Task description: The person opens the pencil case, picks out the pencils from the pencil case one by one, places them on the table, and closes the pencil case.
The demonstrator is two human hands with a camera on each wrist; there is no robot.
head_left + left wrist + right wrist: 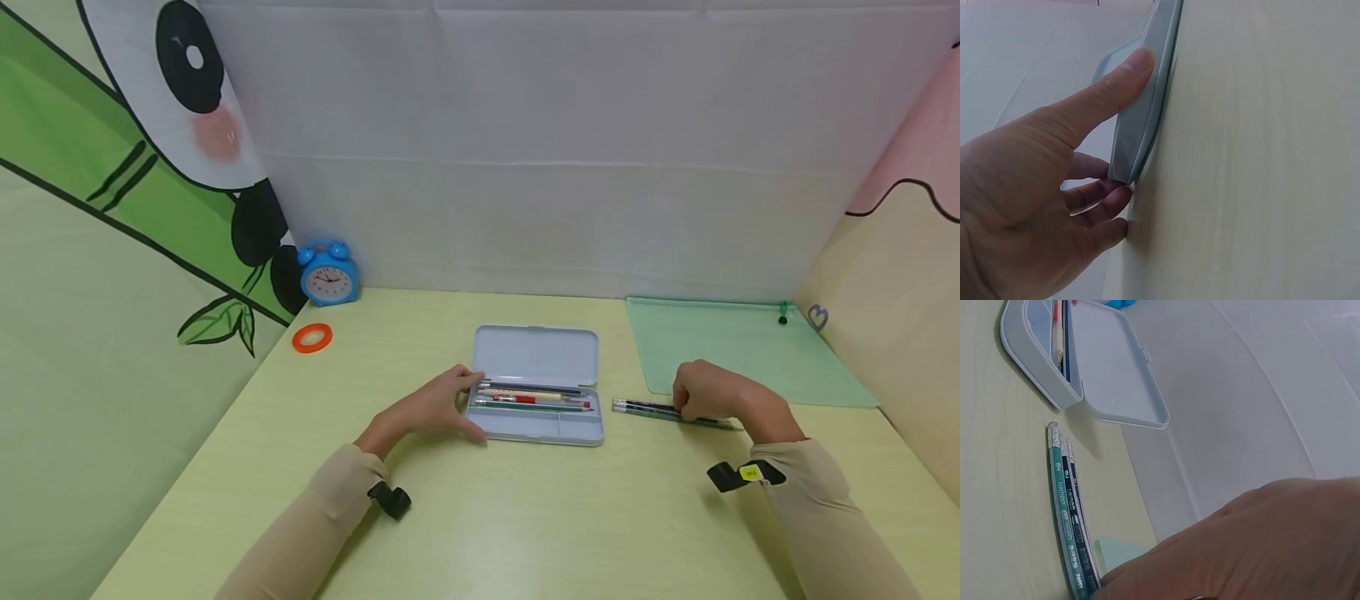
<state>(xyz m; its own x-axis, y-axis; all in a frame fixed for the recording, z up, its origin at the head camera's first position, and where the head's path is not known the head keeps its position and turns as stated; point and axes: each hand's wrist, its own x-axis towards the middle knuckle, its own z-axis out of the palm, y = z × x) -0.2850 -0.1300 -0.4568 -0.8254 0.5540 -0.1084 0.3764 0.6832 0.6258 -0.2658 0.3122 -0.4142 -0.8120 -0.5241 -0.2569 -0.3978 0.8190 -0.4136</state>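
A pale blue-grey pencil case point(577, 427) lies open on the table, its lid point(536, 354) tipped back. Several pencils and pens point(534, 399) lie in its long compartment. My left hand point(435, 407) grips the case's left end; in the left wrist view the thumb point(1138, 62) presses the front wall and the fingertips touch the end. To the right of the case, my right hand point(708, 390) holds a small bundle of pencils point(637, 407) down at the table. In the right wrist view they are a green pencil point(1063, 500) and dark ones point(1079, 519); the right fingertips are hidden.
A light green mat point(720, 346) lies at the back right, just behind the right hand. A blue alarm clock point(328, 275) stands at the back left, with an orange ring point(312, 337) in front of it. White cloth point(525, 167) hangs behind the table.
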